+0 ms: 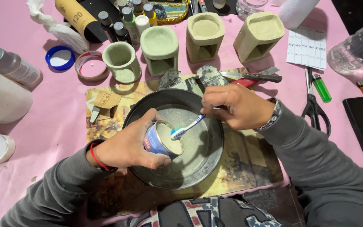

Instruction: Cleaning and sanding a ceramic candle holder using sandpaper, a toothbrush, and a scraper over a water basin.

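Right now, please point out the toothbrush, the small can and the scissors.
toothbrush (188,127): head view, on the blue and white handle near the brush end.
small can (154,143): head view, on its blue side wall.
scissors (314,110): head view, on the black handles.

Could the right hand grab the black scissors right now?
Probably not right away: the right hand is busy holding the toothbrush. The scissors lie uncovered on the pink table just beside that arm, so nothing blocks them.

Your tin (161,141): blue-white, cream inside | your toothbrush (188,126): blue-white | pan (198,162): grey | table (55,122): pink | lighter (321,88), right: green
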